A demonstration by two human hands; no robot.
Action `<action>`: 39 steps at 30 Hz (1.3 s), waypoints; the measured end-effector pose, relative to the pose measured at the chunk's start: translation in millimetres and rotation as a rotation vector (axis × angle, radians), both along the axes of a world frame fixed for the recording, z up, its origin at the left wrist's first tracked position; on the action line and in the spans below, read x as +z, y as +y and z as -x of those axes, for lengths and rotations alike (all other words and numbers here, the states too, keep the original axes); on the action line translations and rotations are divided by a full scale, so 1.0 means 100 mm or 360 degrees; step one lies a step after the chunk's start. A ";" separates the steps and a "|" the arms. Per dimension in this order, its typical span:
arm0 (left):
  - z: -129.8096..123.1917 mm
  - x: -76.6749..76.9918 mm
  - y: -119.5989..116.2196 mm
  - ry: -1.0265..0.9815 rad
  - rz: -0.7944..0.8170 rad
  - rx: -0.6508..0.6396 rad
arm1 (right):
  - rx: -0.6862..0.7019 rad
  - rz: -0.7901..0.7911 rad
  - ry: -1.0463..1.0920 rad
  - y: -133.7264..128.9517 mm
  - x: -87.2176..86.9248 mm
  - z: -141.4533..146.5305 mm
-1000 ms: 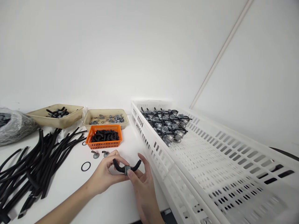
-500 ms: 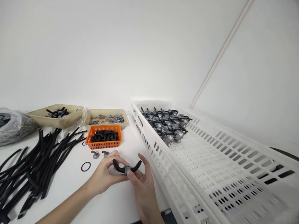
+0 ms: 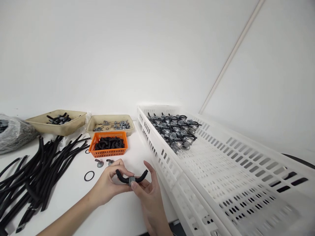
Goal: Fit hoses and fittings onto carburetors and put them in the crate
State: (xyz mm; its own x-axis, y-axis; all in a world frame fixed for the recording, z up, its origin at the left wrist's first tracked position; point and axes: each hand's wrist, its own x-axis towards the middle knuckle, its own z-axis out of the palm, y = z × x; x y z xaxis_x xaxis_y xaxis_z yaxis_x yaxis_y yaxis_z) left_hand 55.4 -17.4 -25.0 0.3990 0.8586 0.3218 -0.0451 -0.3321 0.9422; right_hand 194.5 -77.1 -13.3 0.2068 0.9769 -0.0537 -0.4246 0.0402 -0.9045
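Between my two hands is a grey metal fitting (image 3: pixel 132 180) with a short black hose (image 3: pixel 141 177) curving up on either side of it. My left hand (image 3: pixel 110 181) grips its left side, thumb below and fingers above. My right hand (image 3: pixel 150 193) pinches the grey middle with the thumb, and its index finger points upward. The underside of the fitting is hidden by my fingers. Just beyond my left hand, two small grey fittings with stubs lie on the table, one of them a metal elbow (image 3: pixel 99 163). A black rubber ring (image 3: pixel 89 176) lies left of them.
An orange basket (image 3: pixel 108 152) holds short black hoses. Behind it stand two beige trays, one a shallow tray (image 3: pixel 131 131) of metal parts. Long black hoses (image 3: pixel 49 170) spread at left beside a plastic bag (image 3: pixel 17 134). At right, a white crate (image 3: pixel 206 183) holds finished-looking hose assemblies (image 3: pixel 173 129).
Both hands and the held fitting sit slightly further left in view, and the whole scene has shifted slightly left too. The grip looks the same.
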 end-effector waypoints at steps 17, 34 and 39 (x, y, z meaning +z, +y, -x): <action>-0.04 0.03 -0.02 0.0158 -0.0054 0.0009 | -0.0067 -0.0037 0.0016 0.02 -0.04 0.00; -0.03 0.06 -0.03 0.0311 -0.0059 0.0013 | -0.0163 -0.0041 0.0039 0.01 0.00 0.02; -0.03 0.07 -0.02 0.0263 -0.0135 0.0059 | -0.0155 -0.0059 0.0008 0.04 -0.08 0.01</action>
